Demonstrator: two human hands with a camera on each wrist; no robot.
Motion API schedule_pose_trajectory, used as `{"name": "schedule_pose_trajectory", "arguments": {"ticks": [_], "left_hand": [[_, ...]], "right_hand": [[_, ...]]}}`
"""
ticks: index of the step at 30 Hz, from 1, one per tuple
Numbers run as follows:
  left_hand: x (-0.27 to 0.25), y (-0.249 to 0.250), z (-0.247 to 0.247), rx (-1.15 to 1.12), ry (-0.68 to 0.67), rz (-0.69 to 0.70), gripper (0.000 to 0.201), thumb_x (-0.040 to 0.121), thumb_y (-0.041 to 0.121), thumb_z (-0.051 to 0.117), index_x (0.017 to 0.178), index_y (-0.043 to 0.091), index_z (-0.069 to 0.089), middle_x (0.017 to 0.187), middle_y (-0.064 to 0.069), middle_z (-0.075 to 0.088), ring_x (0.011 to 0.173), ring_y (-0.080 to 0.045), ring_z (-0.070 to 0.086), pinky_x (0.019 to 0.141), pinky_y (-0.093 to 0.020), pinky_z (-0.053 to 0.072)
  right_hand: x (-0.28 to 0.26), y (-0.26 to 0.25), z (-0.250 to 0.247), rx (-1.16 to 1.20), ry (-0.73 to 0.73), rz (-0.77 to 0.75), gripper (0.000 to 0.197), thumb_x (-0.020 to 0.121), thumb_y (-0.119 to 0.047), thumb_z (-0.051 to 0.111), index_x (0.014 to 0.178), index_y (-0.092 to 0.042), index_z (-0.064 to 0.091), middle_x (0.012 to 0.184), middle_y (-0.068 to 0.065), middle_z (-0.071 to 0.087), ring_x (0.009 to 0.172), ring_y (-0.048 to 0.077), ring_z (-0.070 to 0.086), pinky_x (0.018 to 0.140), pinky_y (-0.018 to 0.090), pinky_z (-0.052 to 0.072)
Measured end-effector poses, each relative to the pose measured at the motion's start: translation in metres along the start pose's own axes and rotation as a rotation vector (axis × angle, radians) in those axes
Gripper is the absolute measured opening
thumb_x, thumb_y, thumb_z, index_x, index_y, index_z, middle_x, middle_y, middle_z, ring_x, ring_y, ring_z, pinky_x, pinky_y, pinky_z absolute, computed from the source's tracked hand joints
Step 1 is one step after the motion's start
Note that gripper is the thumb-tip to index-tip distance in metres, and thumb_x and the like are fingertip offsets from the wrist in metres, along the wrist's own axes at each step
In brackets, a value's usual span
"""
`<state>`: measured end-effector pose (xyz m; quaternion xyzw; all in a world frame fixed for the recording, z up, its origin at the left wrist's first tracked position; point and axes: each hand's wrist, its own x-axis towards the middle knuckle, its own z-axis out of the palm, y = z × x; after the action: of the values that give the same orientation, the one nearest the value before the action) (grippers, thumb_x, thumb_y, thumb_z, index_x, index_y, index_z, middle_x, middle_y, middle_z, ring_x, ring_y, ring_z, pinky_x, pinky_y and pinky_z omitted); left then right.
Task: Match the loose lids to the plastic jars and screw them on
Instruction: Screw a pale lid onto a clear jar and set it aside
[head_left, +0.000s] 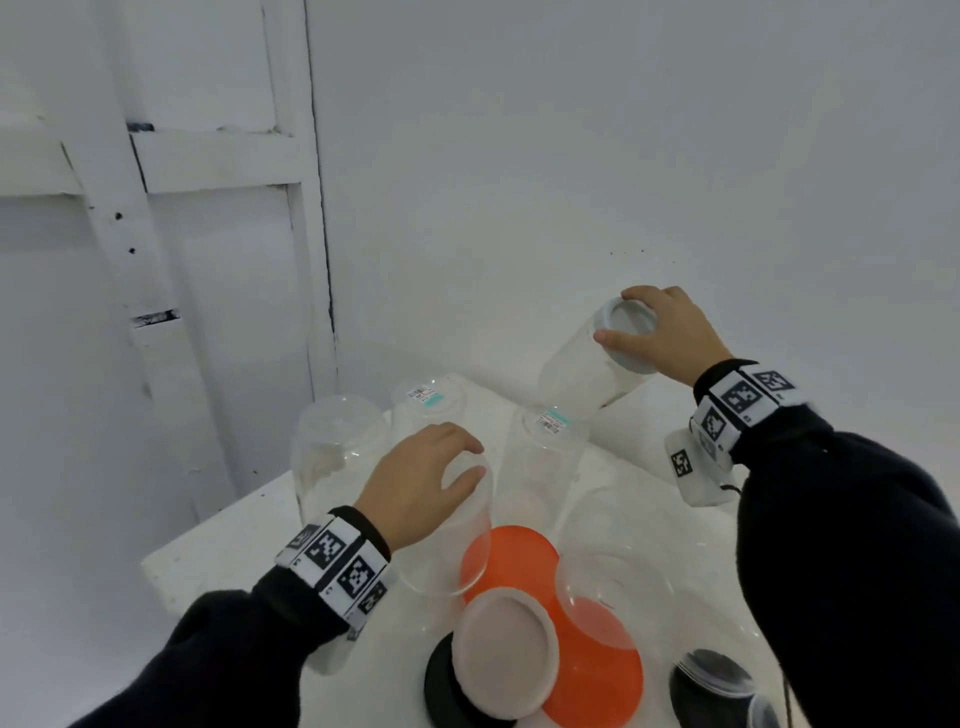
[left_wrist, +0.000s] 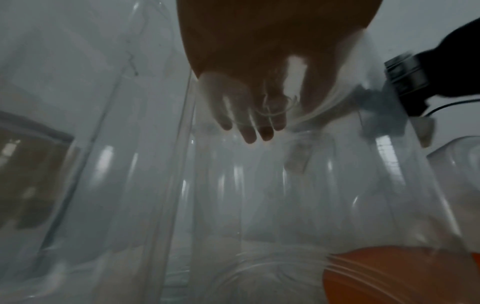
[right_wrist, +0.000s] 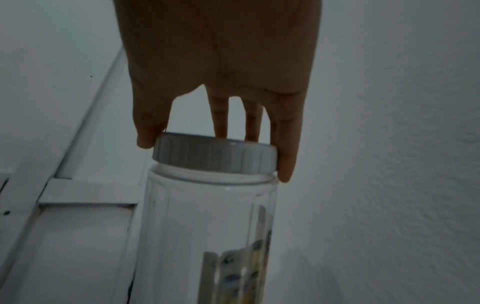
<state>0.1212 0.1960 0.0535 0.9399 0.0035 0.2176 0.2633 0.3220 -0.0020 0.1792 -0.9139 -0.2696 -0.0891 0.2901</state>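
Note:
My right hand (head_left: 621, 319) grips the white ribbed lid (head_left: 631, 340) of a clear jar (head_left: 582, 379) and holds it tilted in the air at the back right. In the right wrist view the thumb and fingers of the right hand (right_wrist: 215, 151) curl round the lid (right_wrist: 213, 159) seated on the jar (right_wrist: 202, 226). My left hand (head_left: 460, 462) grips the rounded upper end of an upturned clear jar (head_left: 452, 551) on the table. In the left wrist view its fingers (left_wrist: 249, 123) show through the clear plastic. Two orange lids (head_left: 519, 556) (head_left: 597, 665) lie beside it.
Several more clear jars stand upside down on the white table (head_left: 234, 530), among them a tall one (head_left: 337, 452) and a labelled one (head_left: 545, 457). A pale lid (head_left: 504, 649) rests on a black lid (head_left: 439, 686). Black lids (head_left: 711, 680) lie front right. Walls stand close behind.

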Motion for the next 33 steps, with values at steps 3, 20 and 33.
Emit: {"name": "schedule_pose_trajectory", "arguments": {"ticks": [3,20,33], "left_hand": [[0.000,-0.001,0.000,-0.012,0.015,0.005,0.060,0.078,0.058,0.026,0.112,0.023,0.061,0.114,0.013,0.058,0.106,-0.001,0.048,0.083,-0.011,0.031],[0.000,-0.003,0.003,-0.033,0.063,0.015,0.044,0.087,0.046,0.035,0.105,0.021,0.066,0.106,0.012,0.063,0.098,-0.002,0.052,0.083,-0.014,0.041],[-0.001,-0.001,0.004,-0.031,0.074,0.011,0.043,0.087,0.044,0.036,0.105,0.020,0.067,0.105,0.011,0.065,0.098,-0.001,0.053,0.082,-0.013,0.039]], "right_hand": [[0.023,-0.005,0.017,-0.034,-0.098,-0.023,0.065,0.078,-0.045,0.070,0.133,-0.022,0.046,0.133,0.009,0.040,0.122,0.025,0.042,0.090,0.029,0.032],[0.080,0.000,0.093,-0.139,-0.313,-0.126,0.069,0.078,-0.042,0.071,0.136,-0.018,0.043,0.137,0.009,0.041,0.124,0.025,0.041,0.099,0.031,0.031],[0.084,-0.005,0.101,-0.193,-0.314,-0.200,0.047,0.081,-0.033,0.070,0.122,-0.011,0.058,0.124,0.009,0.044,0.117,0.023,0.042,0.096,0.027,0.032]]}}
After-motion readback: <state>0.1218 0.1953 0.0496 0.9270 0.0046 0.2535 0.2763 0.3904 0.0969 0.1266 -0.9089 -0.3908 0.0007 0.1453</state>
